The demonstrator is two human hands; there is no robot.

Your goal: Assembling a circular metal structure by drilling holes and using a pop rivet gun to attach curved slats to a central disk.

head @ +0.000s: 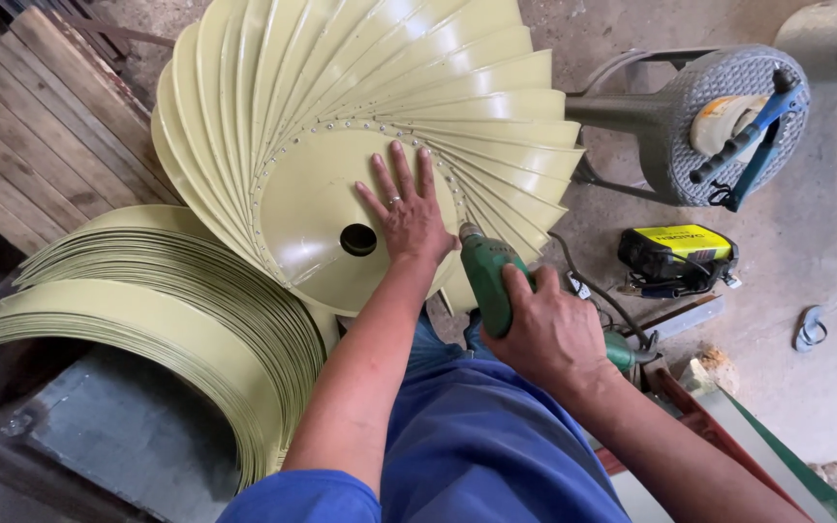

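Over a concrete floor, left hand (409,215) spread flat on smooth pale-green metal disc (326,208) ringed by overlapping curved blades (341,87), right hand (546,329) gripping green drill (488,281) at disc's riveted rim, stacked curved sheets (147,310) alongside.

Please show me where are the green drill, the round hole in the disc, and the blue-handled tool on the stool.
green drill (486,276), head view, on its green body.
round hole (357,239), head view, at its dark middle.
blue-handled tool (762,131), head view, on a blue handle.
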